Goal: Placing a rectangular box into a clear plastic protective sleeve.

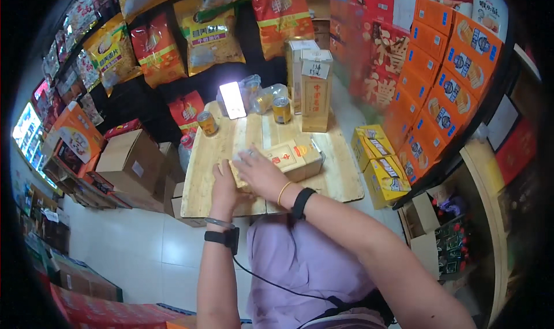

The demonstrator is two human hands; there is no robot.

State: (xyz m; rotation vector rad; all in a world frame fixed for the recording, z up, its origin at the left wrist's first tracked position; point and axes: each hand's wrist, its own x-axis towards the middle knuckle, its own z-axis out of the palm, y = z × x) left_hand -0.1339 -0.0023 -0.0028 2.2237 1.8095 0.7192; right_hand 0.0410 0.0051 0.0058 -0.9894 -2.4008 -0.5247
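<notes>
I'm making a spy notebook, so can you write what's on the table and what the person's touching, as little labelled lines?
Surface: wooden table
Lying down: long cream box
Left grip: at the box's left end
Right grip: over the box, toward that same end
Standing: front tall box, back tall box
Phone: propped up, screen lit
Cans: left can and right can, either side of the phone
</notes>
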